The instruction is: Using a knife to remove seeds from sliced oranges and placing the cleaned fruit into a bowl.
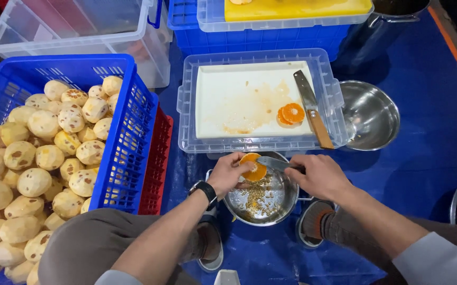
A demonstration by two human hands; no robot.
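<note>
Item: halved orange fruit [254,170], cut face up, pinched at its rim by left hand [229,174] above steel pot of seeds [263,198]. Right hand [318,177] grips small steel knife [273,164], tip at the flesh. Likely light, soft, juicy-slick; best held by the peeled outside.

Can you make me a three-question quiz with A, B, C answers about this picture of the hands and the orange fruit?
1. Where is the left hand holding the orange half?
A. Over the metal pot of seeds
B. Inside the blue basket
C. On the white board

2. What colour is the basket with the peeled fruits?
A. Green
B. Blue
C. Black

3. What is the big knife with the wooden handle doing?
A. Cutting
B. Standing upright
C. Lying on the board, untouched

Answers: 1 A, the half hangs above the pot, where the right hand brings a small knife to it. 2 B, the basket is blue. 3 C, the big knife rests beside the orange slices, on the board.
</note>
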